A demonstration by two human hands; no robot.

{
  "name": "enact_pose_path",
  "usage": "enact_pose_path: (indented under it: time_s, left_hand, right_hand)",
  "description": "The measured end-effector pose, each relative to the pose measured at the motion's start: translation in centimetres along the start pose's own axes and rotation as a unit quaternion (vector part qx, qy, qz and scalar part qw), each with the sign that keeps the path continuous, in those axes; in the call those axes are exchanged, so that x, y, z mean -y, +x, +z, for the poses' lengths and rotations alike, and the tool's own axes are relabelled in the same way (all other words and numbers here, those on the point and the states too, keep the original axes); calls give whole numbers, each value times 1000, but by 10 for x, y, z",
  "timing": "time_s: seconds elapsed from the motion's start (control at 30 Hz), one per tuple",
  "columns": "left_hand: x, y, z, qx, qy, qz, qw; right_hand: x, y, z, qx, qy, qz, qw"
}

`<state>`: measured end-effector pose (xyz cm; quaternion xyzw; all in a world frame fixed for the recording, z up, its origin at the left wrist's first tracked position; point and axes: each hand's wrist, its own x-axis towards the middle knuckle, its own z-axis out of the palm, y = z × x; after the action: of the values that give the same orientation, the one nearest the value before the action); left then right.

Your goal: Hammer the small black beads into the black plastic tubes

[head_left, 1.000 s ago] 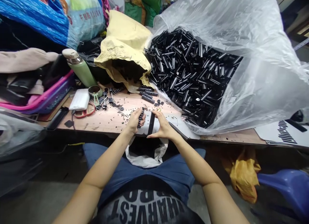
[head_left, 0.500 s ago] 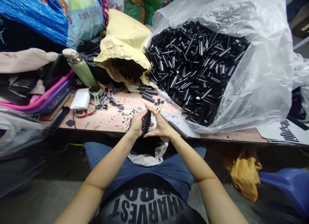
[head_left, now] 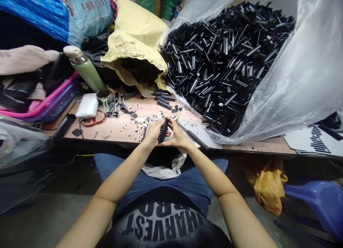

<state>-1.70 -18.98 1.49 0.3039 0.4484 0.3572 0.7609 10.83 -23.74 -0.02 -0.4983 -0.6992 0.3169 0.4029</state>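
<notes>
My left hand [head_left: 153,132] and my right hand [head_left: 177,136] meet at the near edge of the wooden table [head_left: 118,128]. Both are closed around one short black tube [head_left: 163,130] with a ribbed, beaded part beside it. The tube stands nearly upright between the fingers. Small black beads [head_left: 134,121] lie scattered on the table just beyond my hands. More beaded rods [head_left: 164,100] lie further back. A thin metal rod [head_left: 191,133] lies on a white sheet to the right of my hands.
A big clear plastic bag [head_left: 302,76] full of black tubes [head_left: 219,62] fills the right side. A yellow paper sack [head_left: 135,41], a green flask [head_left: 85,67], a white power bank [head_left: 87,105] and red scissors [head_left: 92,121] stand left. A white bag [head_left: 163,169] hangs below the table edge.
My hands have come together: the black tube in the right hand and the beaded piece in the left are now joined between both hands. The view tilted slightly downward.
</notes>
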Motion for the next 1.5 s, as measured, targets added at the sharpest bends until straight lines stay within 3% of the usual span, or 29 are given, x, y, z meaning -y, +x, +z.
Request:
enact_pose_path:
  time_s: [0.13,0.23,0.27,0.33,0.43,0.53,0.6,0.67,0.73,0.83,0.93,1.0,1.07,1.17,1.23,1.3,1.4,1.5]
  left_hand:
    - [9,9,-9,15,28,-2,1000]
    - [25,14,-19,14,156,116,981]
    - [32,15,-22,6,235,183,955]
    - [47,16,-27,-13,406,301,863]
    - [60,21,-37,-2,574,384,723]
    - [58,27,-50,48,638,421,643]
    - [53,30,-58,66,653,438,615]
    - [50,31,-63,67,656,445,606]
    - [49,30,-66,63,655,441,611]
    - [52,28,-66,55,645,425,632]
    - [56,25,-61,53,621,407,668]
    - [61,22,-53,52,616,402,676]
    - [68,16,-42,47,633,403,659]
    - [81,9,-28,43,684,396,612]
    - [86,8,-25,46,707,386,590]
    - [86,12,-27,55,708,385,589]
    - [76,19,-29,77,673,376,632]
    - [66,17,-22,65,643,353,677]
  right_hand:
    - [-9,-1,6,-5,-59,-5,998]
    - [-20,-3,16,-22,-149,8,989]
    - [-23,-4,20,-29,-178,23,983]
    - [-27,-7,25,-37,-243,58,968]
    - [-29,-17,18,-29,-325,89,941]
    - [-30,-33,-12,-67,-385,156,907]
    - [-28,-44,-36,-69,-432,226,871]
    - [-23,-53,-52,-35,-436,268,859]
    - [-14,-60,-56,-21,-387,270,881]
    - [0,-69,-44,-55,-337,252,906]
    - [11,-73,-32,-16,-370,283,884]
    - [20,-70,-30,6,-378,294,878]
    - [34,-65,-30,-26,-357,271,893]
    - [53,-57,-19,-65,-314,206,925]
    - [58,-54,-4,-18,-314,184,931]
    - [55,-51,10,61,-338,199,918]
    - [48,-49,17,94,-354,221,904]
    - [44,-47,1,19,-340,202,918]
